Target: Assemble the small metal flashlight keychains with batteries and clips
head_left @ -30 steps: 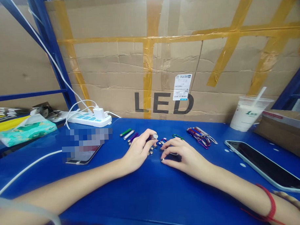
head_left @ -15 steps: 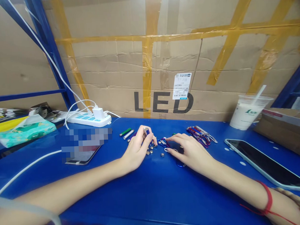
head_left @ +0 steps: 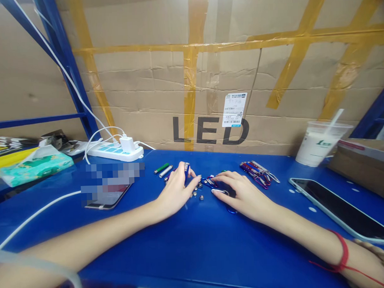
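Note:
My left hand point(head_left: 174, 186) is closed around a small blue metal tube point(head_left: 187, 166), whose silver end sticks up between the fingers. Its thumb reaches out over a cluster of small silver button-like pieces point(head_left: 194, 194) on the blue table. Opposite it, my right hand point(head_left: 244, 190) is spread low, thumb and index finger apart. The fingertips touch or hover by a few coloured carabiner clips point(head_left: 208, 181); a blue ring point(head_left: 231, 210) shows below the palm. Left of my left hand lie a green tube point(head_left: 161, 168) and a silver tube point(head_left: 165, 172).
Several tubes with carabiners point(head_left: 257, 173) lie together at right. A phone point(head_left: 339, 208) and a drink cup point(head_left: 318, 146) stand beyond my right arm. At left are another phone point(head_left: 113, 197), a white power strip point(head_left: 113, 151) and a tissue pack point(head_left: 38, 166). A cardboard box point(head_left: 146, 91) walls the back.
My left thumb has moved off the tube and stretched right, over the small silver pieces. A loose silver piece has shifted slightly left. My right hand has barely moved.

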`<state>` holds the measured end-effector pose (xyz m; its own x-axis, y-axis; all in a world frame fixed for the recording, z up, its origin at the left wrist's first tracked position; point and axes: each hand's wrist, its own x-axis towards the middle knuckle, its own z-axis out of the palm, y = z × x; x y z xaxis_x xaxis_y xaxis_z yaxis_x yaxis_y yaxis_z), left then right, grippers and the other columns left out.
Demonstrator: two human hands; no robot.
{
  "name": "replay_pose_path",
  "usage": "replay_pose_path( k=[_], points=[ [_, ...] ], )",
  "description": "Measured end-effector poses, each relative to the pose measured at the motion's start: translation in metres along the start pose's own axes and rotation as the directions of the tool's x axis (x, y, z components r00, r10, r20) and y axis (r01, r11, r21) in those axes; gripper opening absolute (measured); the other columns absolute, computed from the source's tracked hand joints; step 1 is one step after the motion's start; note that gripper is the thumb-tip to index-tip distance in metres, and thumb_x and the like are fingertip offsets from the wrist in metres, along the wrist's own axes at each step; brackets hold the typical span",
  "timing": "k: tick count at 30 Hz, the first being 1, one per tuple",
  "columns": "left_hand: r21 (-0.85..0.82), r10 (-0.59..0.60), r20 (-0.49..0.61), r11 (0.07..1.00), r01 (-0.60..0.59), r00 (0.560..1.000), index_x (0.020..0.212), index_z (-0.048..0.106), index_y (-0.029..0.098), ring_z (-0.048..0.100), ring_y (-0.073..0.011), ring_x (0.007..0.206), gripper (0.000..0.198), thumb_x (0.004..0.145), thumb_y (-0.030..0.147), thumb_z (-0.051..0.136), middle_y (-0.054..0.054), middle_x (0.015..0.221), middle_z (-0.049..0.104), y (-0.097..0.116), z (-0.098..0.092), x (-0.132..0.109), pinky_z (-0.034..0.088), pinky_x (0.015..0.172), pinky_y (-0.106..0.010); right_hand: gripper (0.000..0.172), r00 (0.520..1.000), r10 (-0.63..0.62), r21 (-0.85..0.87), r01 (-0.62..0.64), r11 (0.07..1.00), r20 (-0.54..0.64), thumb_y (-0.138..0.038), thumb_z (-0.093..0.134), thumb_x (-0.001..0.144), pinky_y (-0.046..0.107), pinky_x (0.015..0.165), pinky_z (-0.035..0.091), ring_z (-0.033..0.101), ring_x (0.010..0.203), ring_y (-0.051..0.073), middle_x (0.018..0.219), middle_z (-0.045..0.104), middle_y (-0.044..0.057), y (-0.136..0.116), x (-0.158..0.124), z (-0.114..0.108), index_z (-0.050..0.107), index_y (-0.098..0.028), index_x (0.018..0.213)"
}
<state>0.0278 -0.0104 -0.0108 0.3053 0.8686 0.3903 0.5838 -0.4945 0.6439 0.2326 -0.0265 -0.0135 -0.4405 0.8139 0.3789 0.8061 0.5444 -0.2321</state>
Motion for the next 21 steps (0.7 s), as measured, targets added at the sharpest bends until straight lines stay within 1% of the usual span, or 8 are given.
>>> replay_pose_path(
  k=[2,4,7,10,13,18,21],
  points=[
    [0.078,0.003,0.065,0.997,-0.008,0.998,0.094,0.039,0.021,0.052,-0.026,0.103,0.021,0.083,0.034,0.052,-0.009,0.108,0.057,-0.0029,0.0023,0.0009,0.04,0.089,-0.045,0.031,1.0,-0.007,0.013,0.007,1.0,-0.008,-0.038,0.048,0.088,0.044,0.089,0.044,0.055,0.103,0.025,0.112,0.06,0.009,-0.0002,-0.0001,0.0006,0.061,-0.021,0.109],
    [0.12,0.029,0.147,0.992,-0.047,0.989,0.101,0.039,0.021,0.047,-0.0281,0.111,0.024,0.084,0.031,0.051,-0.012,0.118,0.053,-0.0047,0.0037,0.0013,0.038,0.093,-0.046,0.029,1.0,-0.022,0.023,0.023,0.999,-0.022,-0.037,0.049,0.087,0.044,0.089,0.043,0.055,0.102,0.025,0.111,0.06,0.009,-0.0008,-0.0003,0.0013,0.061,-0.021,0.108],
    [0.146,0.095,0.252,0.98,-0.135,0.963,0.101,0.038,0.021,0.046,-0.0281,0.114,0.017,0.088,0.029,0.044,-0.012,0.12,0.053,-0.0057,0.0039,0.0019,0.036,0.094,-0.047,0.027,0.998,-0.049,0.034,0.05,0.998,-0.042,-0.036,0.05,0.087,0.043,0.089,0.043,0.055,0.102,0.024,0.109,0.061,0.009,-0.0014,-0.0003,0.0023,0.061,-0.021,0.106],
    [0.153,0.111,0.312,0.974,-0.166,0.943,0.098,0.038,0.021,0.047,-0.0281,0.111,0.011,0.091,0.03,0.036,-0.011,0.119,0.054,-0.0069,0.0037,0.003,0.036,0.093,-0.047,0.026,0.998,-0.052,0.043,0.054,0.998,-0.048,-0.036,0.051,0.086,0.042,0.088,0.043,0.055,0.101,0.024,0.109,0.061,0.009,-0.0014,0.0,0.0028,0.061,-0.021,0.106],
    [0.141,0.11,0.33,0.976,-0.164,0.938,0.096,0.038,0.021,0.048,-0.0275,0.108,0.01,0.092,0.029,0.033,-0.01,0.115,0.055,-0.0089,0.0043,0.0042,0.038,0.09,-0.045,0.026,0.998,-0.039,0.054,0.041,0.998,-0.042,-0.035,0.051,0.086,0.043,0.089,0.043,0.055,0.1,0.024,0.11,0.06,0.009,-0.0013,0.0002,0.0025,0.061,-0.021,0.106],
    [0.1,0.124,0.316,0.982,-0.163,0.941,0.092,0.036,0.022,0.054,-0.0246,0.096,0.008,0.092,0.029,0.033,-0.009,0.104,0.059,-0.0113,0.0057,0.0052,0.041,0.084,-0.041,0.026,0.999,-0.026,0.071,0.028,0.997,-0.03,-0.035,0.051,0.086,0.043,0.089,0.043,0.054,0.1,0.024,0.11,0.059,0.009,-0.0017,0.0003,0.0019,0.062,-0.021,0.105],
    [0.079,0.134,0.299,0.983,-0.164,0.945,0.09,0.035,0.022,0.055,-0.0235,0.091,0.009,0.092,0.03,0.035,-0.007,0.098,0.06,-0.0107,0.0051,0.0047,0.042,0.082,-0.04,0.024,0.999,-0.034,0.083,0.037,0.996,-0.035,-0.034,0.051,0.086,0.043,0.088,0.043,0.054,0.099,0.023,0.108,0.06,0.008,-0.0018,0.0005,0.0018,0.063,-0.022,0.103]
  ],
)
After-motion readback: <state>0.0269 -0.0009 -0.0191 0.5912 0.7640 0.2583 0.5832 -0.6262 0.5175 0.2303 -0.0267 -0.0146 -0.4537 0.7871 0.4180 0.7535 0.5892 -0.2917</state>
